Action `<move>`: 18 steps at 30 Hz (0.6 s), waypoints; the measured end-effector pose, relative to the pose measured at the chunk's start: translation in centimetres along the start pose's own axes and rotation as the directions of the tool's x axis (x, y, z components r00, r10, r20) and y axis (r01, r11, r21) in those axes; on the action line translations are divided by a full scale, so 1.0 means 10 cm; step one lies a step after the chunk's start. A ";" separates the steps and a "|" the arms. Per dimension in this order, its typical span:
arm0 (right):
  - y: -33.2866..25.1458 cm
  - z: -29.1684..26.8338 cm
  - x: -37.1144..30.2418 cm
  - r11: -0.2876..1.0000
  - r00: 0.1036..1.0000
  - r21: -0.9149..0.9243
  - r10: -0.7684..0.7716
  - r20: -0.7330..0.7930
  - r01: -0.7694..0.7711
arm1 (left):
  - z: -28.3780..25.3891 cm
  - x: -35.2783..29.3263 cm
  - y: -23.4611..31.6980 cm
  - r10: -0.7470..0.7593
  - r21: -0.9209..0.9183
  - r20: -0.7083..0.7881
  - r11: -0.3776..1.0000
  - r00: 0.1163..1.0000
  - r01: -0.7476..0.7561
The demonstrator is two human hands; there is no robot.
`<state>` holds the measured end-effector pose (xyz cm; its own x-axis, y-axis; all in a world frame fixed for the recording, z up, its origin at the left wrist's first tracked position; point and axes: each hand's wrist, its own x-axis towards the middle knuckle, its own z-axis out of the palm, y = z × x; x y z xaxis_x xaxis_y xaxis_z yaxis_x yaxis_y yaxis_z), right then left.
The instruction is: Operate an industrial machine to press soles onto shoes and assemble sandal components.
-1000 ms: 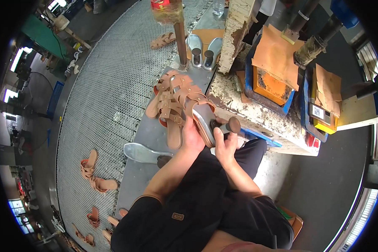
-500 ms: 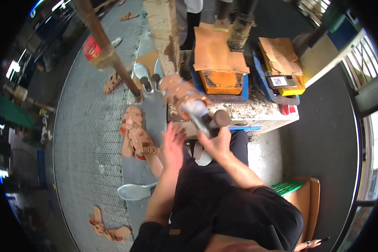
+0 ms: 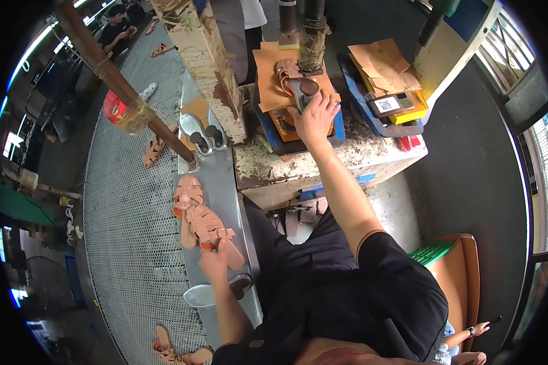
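Workshop floor of metal mesh grating (image 3: 128,243) is seen at 9 o'clock, with loose tan sandals scattered on it. A grey metal tray (image 3: 225,182) runs from 11 toward 6 o'clock beside the grating; a row of woven tan sandals (image 3: 202,220) is laid along it, and metal shoe lasts (image 3: 201,132) are stood at its far end.

Left hand (image 3: 216,263) is placed at 7 o'clock, fingers closed round the heel end of the nearest sandal in the row. Straps are judged soft and light, the sole stiffer; a hold at the sole edge or heel looks surest, since the straps would flex.

Toward 12 o'clock a worn, paint-flaked bench (image 3: 323,164) is seen, carrying a blue tray lined with brown card (image 3: 268,67). On it a sandal mounted on a last (image 3: 292,79) is set under a press column (image 3: 313,36). Right hand (image 3: 315,115) is curled over the last's heel, gripping it.

At 1 o'clock a second tray (image 3: 383,121) is filled with stacked brown card pieces (image 3: 380,64).
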<state>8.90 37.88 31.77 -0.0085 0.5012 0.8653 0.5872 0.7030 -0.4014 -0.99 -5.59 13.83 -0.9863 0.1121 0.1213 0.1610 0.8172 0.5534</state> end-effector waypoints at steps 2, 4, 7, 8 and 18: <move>0.08 0.00 0.03 0.999 0.998 0.042 0.027 0.054 -0.030 | 0.03 0.02 -0.04 -0.011 0.069 0.058 0.998 0.998 0.007; 0.06 -0.05 0.02 0.999 0.995 -0.013 0.049 0.083 -0.048 | 0.12 0.08 -0.16 -0.025 0.138 0.111 0.990 0.993 0.010; 0.07 -0.25 -0.15 1.000 0.993 0.023 0.016 0.120 -0.019 | 0.41 0.15 -0.48 0.056 0.009 0.098 0.998 0.994 -0.058; 0.07 -0.35 -0.26 0.997 0.995 0.071 -0.023 0.101 0.016 | 0.49 0.19 -0.58 0.083 -0.146 0.111 0.987 0.990 -0.066; 0.29 -1.31 -2.34 0.872 0.901 0.480 -0.281 0.330 0.096 | 0.43 0.26 -0.39 0.213 -0.765 0.039 0.635 0.976 -0.108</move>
<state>21.39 21.54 14.27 -0.4399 0.4210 0.7933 0.1226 0.9032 -0.4114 -4.36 -6.06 8.46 -0.9302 0.3053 0.2037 0.2368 0.0750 0.9687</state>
